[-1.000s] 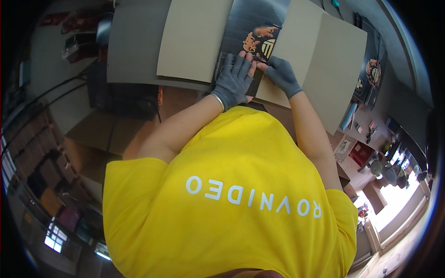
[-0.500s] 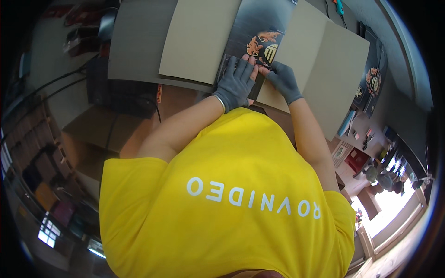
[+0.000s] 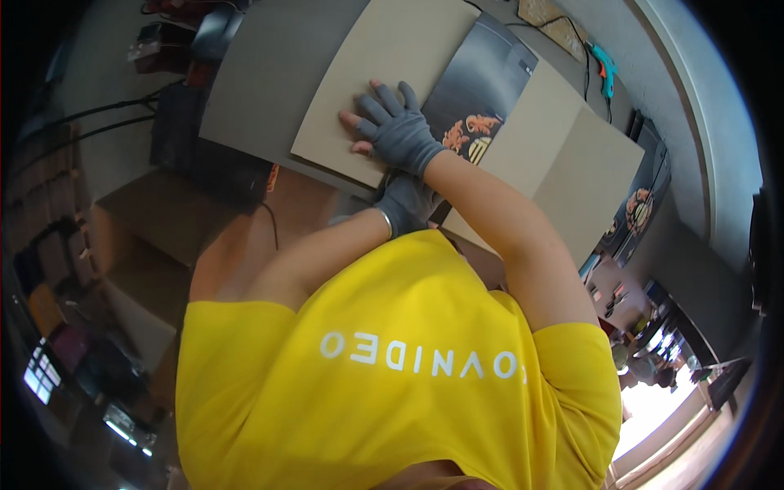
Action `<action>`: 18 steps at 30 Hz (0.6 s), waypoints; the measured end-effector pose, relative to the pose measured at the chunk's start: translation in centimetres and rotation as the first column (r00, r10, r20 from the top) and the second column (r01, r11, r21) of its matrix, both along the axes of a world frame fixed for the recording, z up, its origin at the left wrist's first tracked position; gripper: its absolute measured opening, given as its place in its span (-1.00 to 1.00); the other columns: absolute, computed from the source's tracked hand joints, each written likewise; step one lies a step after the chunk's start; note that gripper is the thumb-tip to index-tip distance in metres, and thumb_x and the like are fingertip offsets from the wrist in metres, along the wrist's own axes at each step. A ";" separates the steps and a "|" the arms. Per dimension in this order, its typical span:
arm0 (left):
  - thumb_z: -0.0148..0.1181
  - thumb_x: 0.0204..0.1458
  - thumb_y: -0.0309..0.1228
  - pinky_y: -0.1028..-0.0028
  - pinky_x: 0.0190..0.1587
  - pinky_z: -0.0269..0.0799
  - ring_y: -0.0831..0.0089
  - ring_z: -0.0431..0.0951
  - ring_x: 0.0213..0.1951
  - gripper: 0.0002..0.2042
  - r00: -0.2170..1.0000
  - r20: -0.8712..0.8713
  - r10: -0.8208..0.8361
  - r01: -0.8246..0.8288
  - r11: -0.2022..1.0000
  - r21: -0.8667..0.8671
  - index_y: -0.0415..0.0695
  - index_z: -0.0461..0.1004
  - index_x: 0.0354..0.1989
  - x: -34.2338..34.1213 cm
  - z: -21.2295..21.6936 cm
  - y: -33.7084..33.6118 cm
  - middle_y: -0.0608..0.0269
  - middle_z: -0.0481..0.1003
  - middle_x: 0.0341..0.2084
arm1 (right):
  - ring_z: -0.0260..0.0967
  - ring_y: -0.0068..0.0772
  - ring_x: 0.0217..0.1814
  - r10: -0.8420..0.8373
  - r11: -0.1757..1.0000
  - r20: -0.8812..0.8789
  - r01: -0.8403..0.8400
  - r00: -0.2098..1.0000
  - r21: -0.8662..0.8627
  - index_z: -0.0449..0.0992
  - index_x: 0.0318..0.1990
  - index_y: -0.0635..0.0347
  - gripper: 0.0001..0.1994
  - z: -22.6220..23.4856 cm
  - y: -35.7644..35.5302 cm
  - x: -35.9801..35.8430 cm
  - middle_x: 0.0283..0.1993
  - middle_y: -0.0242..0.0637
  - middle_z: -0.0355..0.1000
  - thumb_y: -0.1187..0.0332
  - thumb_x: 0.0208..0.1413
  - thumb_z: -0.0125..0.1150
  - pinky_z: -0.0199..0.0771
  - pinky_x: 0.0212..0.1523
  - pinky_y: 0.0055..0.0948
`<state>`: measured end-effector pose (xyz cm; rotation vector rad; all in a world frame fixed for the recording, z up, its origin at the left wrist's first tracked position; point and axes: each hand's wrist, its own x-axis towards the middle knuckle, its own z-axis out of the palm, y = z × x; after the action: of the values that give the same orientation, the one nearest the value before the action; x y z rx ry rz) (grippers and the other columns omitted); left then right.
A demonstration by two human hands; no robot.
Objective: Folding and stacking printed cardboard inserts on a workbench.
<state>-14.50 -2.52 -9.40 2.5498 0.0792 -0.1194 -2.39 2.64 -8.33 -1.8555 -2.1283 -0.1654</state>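
Note:
A long beige cardboard piece with several panels (image 3: 400,41) lies across the work table. Down its middle runs a dark glossy printed strip (image 3: 478,77) with orange and gold decoration. My right hand (image 3: 398,131), in a grey glove with bare fingertips, crosses over my left and rests on the beige panel left of the strip, fingers spread. Below it, my left hand (image 3: 406,204), gloved alike, is at the near edge of the strip. My right wrist and forearm hide its fingers.
A teal glue gun (image 3: 604,69) with a cord lies at the far right. Another dark printed piece (image 3: 639,208) with orange decoration is at the right edge of the table. An open brown carton (image 3: 147,253) stands to the left, below table level.
My right hand has left the near end of the strip and swung left across my left hand onto the beige panel, fingers spreading. My left hand has shifted slightly nearer to me.

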 end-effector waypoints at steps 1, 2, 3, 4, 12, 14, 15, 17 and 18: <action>0.14 -0.12 0.27 -0.20 0.38 -0.33 -0.13 -0.07 0.42 -0.02 0.992 -0.114 -0.060 0.071 0.993 0.095 -0.18 0.11 0.38 -0.1 0.9 0.1 -0.18 -0.03 0.40 | 0.06 0.06 0.38 0.050 0.998 -0.047 -0.051 0.998 -0.027 0.33 0.24 -0.31 -0.38 -0.7 0.6 0.1 0.25 -0.25 0.26 -0.26 0.03 0.08 -0.07 0.22 0.41; 0.14 -0.12 0.28 -0.18 0.38 -0.31 -0.12 -0.07 0.42 0.00 0.967 -0.232 -0.106 0.149 0.973 0.176 -0.20 0.07 0.40 -0.1 2.0 0.2 -0.17 -0.03 0.40 | 0.06 0.06 0.38 0.071 0.997 -0.047 -0.072 0.996 -0.025 0.33 0.24 -0.31 -0.38 -0.5 1.4 1.1 0.25 -0.25 0.26 -0.26 0.03 0.08 -0.07 0.22 0.41; 0.13 -0.13 0.28 -0.16 0.39 -0.31 -0.11 -0.10 0.44 0.03 0.991 -0.126 -0.053 0.081 0.969 0.234 -0.27 0.05 0.39 -0.1 2.9 0.7 -0.18 -0.04 0.41 | 0.05 0.06 0.39 0.009 0.998 -0.002 -0.009 1.000 -0.056 0.29 0.28 -0.35 -0.36 -0.3 2.5 3.1 0.26 -0.26 0.25 -0.28 0.04 0.05 -0.10 0.23 0.43; 0.13 -0.13 0.28 -0.16 0.39 -0.31 -0.11 -0.10 0.44 0.03 0.991 -0.128 -0.028 0.058 0.969 0.238 -0.27 0.05 0.39 -0.3 3.2 0.7 -0.18 -0.04 0.41 | 0.03 0.07 0.41 -0.050 0.995 0.045 0.054 0.998 -0.081 0.24 0.32 -0.38 -0.34 -0.1 3.7 5.2 0.28 -0.27 0.24 -0.30 0.06 0.02 -0.12 0.24 0.45; 0.13 -0.11 0.23 -0.12 0.41 -0.36 -0.05 -0.15 0.46 0.04 0.991 -0.127 -0.047 0.066 0.987 0.150 -0.32 -0.02 0.41 -0.4 3.7 1.6 -0.20 -0.08 0.43 | -0.01 0.13 0.44 -0.399 0.917 0.217 0.393 0.891 0.072 0.09 0.41 -0.30 -0.30 -2.1 13.3 23.5 0.38 -0.12 0.17 -0.29 0.17 -0.05 -0.08 0.30 0.30; 0.11 -0.10 0.26 -0.09 0.42 -0.35 -0.02 -0.14 0.46 0.05 0.997 -0.041 -0.058 0.062 0.993 0.105 -0.32 -0.03 0.41 -0.2 3.2 1.2 -0.18 -0.08 0.43 | 0.00 0.13 0.44 -0.446 0.895 0.253 0.433 0.858 0.109 0.11 0.41 -0.29 -0.29 -2.2 14.0 25.8 0.36 -0.05 0.17 -0.29 0.16 -0.04 -0.07 0.31 0.26; 0.07 -0.08 0.30 -0.03 0.43 -0.33 0.00 -0.12 0.46 0.05 0.996 -0.043 -0.074 0.079 0.987 0.141 -0.34 -0.01 0.40 0.0 3.8 1.5 -0.17 -0.05 0.42 | 0.00 0.13 0.43 -0.352 0.934 0.160 0.335 0.922 0.122 0.11 0.41 -0.28 -0.30 -2.2 13.8 26.4 0.35 -0.01 0.17 -0.29 0.16 -0.04 -0.05 0.31 0.22; 0.05 -0.07 0.31 0.00 0.44 -0.32 -0.01 -0.12 0.46 0.05 1.000 0.011 -0.010 0.009 0.991 0.136 -0.35 0.00 0.40 -0.6 2.9 0.9 -0.18 -0.03 0.42 | -0.02 0.09 0.45 -0.254 0.956 0.148 0.224 0.956 0.191 0.12 0.41 -0.25 -0.30 -1.8 13.6 23.8 0.37 -0.04 0.15 -0.26 0.18 -0.02 -0.07 0.33 0.19; 0.04 -0.07 0.31 0.02 0.44 -0.31 -0.02 -0.11 0.45 0.04 0.996 0.087 0.026 -0.039 0.988 0.148 -0.36 0.02 0.39 -0.8 2.4 0.5 -0.18 -0.02 0.41 | -0.03 0.08 0.46 -0.180 0.961 0.123 0.148 0.976 0.232 0.11 0.42 -0.24 -0.30 -1.9 13.1 22.4 0.38 -0.05 0.14 -0.25 0.18 -0.01 -0.09 0.34 0.19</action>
<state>-15.33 -2.03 -6.97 2.6985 0.0999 0.0080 20.05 15.71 -10.24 -1.9347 -1.9488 -0.5663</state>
